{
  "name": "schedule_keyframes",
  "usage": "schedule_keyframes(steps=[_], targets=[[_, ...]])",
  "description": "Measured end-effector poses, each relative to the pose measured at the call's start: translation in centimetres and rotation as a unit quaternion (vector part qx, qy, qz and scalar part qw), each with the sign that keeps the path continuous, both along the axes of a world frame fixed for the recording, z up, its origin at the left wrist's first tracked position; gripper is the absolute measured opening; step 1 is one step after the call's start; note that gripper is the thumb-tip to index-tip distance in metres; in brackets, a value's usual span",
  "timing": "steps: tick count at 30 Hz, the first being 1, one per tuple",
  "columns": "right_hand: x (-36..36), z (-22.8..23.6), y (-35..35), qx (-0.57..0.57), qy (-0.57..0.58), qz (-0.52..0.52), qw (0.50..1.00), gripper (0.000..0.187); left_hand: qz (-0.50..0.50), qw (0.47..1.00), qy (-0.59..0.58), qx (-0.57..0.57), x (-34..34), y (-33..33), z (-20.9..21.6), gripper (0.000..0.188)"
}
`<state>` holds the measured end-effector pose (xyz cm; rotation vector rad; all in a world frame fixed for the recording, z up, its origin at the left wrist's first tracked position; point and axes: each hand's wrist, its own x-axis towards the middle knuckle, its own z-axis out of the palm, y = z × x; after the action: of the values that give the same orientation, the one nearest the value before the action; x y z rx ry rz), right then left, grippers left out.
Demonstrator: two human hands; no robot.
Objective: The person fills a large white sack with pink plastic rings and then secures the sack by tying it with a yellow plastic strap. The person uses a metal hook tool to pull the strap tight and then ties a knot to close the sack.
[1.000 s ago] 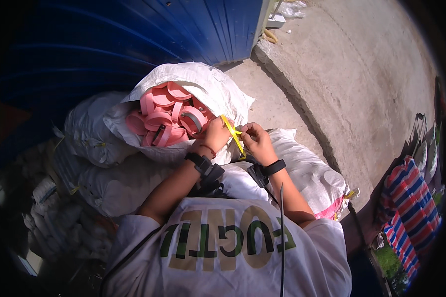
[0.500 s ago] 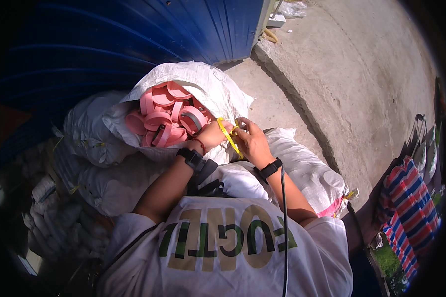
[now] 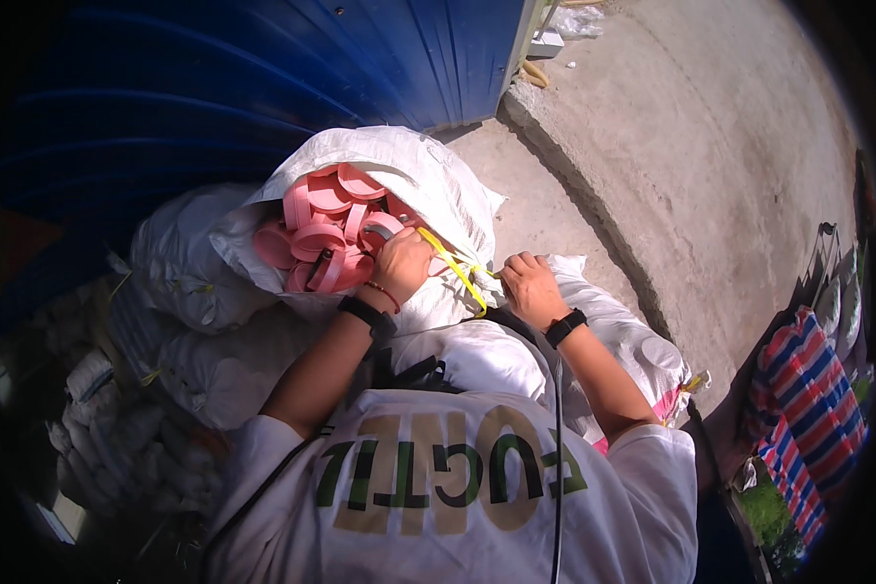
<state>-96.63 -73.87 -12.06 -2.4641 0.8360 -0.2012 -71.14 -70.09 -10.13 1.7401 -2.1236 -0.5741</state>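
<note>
A white woven sack [image 3: 457,195] stands with its mouth wide, full of pink round shallow pieces [image 3: 318,238]. Across its near right side runs a yellow strap [image 3: 457,273], pulled straight between my hands. My left hand [image 3: 404,263] is closed on the strap's upper end, against the sack's rim and beside the pink pieces. To the right, my right hand [image 3: 532,290] has its fingers curled around the other end. Part of each grip is hidden behind the fingers.
More filled white sacks [image 3: 200,263] crowd the left, and another sack [image 3: 618,336] lies right of my arm. A blue corrugated metal wall [image 3: 360,58] rises behind. Concrete ground with a raised edge [image 3: 594,209] curves along the right, near a striped red-blue bag [image 3: 813,389].
My hands have drawn apart, the left one leftward and the right one rightward, stretching the yellow strap between them. Its small loop at my right fingers has been pulled out.
</note>
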Motion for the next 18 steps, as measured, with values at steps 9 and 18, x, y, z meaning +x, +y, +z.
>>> schedule_keyframes(steps=[9, 18], targets=[[-1.5, 5.4, -0.5, 0.264, -0.112, -0.293, 0.912, 0.019, 0.052, 0.982, 0.174, 0.057, 0.0, -0.8, 4.3, 0.054], [4.4, 26.6, 4.0, -0.175, -0.501, -0.189, 0.826, 0.055, 0.124, 0.848, 0.475, 0.199, 3.1, 0.1, 8.6, 0.05]])
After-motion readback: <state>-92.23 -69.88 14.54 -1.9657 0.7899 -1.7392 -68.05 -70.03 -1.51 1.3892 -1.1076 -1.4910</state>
